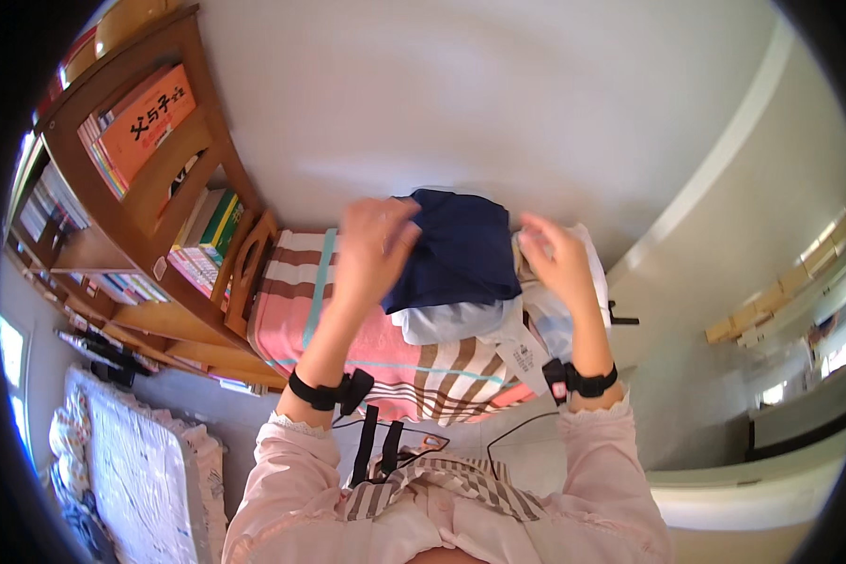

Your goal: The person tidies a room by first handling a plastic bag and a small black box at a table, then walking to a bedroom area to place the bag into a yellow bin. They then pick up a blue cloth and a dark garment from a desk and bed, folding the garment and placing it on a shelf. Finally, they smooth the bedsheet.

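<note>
A folded navy-blue garment [462,250] lies on top of a pale blue folded cloth [455,321]. My left hand [370,243], blurred, is at the navy garment's left edge with thumb and fingers apart and nothing visible between them. To the right of the garment, my right hand [557,257] is over other light-coloured folded clothes [596,264], its fingers spread and holding nothing that I can see. A white tag [522,358] with print hangs out below the pile. Everything rests on a pink, brown and white striped cloth [289,299] covering a surface against the wall.
A wooden bookcase [215,120] with several books [218,218] borders the left side. The wall [465,99] rises directly behind the pile. At lower left is a bed's mattress [137,458]. Black cables [511,433] trail from the bands on both my wrists.
</note>
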Tool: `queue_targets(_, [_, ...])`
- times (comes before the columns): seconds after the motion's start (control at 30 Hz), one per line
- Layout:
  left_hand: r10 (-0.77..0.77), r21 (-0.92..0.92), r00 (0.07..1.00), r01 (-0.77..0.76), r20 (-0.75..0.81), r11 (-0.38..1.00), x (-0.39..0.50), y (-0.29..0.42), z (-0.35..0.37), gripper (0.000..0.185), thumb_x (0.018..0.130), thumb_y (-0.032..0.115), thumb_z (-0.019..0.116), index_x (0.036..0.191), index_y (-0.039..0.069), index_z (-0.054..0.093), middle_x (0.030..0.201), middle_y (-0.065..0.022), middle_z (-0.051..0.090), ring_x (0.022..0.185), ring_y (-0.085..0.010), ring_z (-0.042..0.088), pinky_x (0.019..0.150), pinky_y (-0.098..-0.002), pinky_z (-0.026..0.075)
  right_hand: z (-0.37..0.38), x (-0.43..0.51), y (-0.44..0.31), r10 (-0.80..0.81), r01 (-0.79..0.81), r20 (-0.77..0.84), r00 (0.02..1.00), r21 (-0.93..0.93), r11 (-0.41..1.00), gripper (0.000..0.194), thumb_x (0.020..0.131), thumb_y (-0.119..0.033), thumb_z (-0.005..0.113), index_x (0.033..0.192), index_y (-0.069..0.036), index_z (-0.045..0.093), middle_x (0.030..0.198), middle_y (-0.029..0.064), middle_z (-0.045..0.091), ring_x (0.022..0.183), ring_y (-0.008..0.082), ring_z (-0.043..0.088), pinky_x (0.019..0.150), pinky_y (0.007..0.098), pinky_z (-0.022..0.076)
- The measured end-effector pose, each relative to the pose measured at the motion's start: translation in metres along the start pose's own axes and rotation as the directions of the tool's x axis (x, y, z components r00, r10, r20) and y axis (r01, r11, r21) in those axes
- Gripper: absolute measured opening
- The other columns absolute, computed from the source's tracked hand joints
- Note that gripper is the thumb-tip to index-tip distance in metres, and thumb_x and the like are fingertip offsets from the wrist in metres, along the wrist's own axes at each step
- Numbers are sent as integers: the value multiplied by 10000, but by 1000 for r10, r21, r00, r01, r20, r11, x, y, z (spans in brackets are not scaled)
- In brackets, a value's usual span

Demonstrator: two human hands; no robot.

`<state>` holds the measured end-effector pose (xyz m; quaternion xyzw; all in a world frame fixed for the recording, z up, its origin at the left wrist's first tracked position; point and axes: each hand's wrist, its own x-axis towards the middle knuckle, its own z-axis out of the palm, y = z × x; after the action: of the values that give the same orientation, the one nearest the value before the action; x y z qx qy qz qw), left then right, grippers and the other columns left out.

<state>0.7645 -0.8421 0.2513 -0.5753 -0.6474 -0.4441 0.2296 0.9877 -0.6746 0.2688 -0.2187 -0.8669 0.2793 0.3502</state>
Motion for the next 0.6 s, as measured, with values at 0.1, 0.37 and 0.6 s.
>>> queue_targets(0.1, [97, 13, 920, -109, 379, 994, -43, -3, 30, 391, 828, 278, 635, 1176, 107, 593, 1278, -99, 515, 1230, -349, 404, 1020, -472, 327, 33, -18, 22, -236, 256, 214, 948, -68, 964, 322, 840, -184, 625, 1125, -35, 607, 1130, 161, 611, 1031, 310, 580, 881, 353, 462])
queue_targets(0.37, [-152, 20, 968, 151, 198, 988, -75, 3, -68, 560, 728, 77, 670, 1267, 95, 517, 1403, -125, 383, 1326, -355, 296, 1062, -454, 292, -16, -58, 79, 76, -218, -227, 971, -708, 671, 366, 807, -273, 624, 1063, -15, 584, 1075, 172, 597, 1021, 356, 549, 826, 432, 470])
queue_targets(0.6, [-391, 63, 917, 386, 82, 920, -210, 7, -199, 359, 876, 60, 520, 1232, 10, 525, 1332, -158, 474, 1255, -326, 424, 1032, -387, 329, -70, -75, 138, 353, -368, -191, 916, -752, 546, 327, 766, -329, 635, 735, -4, 653, 739, 210, 622, 719, 391, 602, 668, 464, 479])
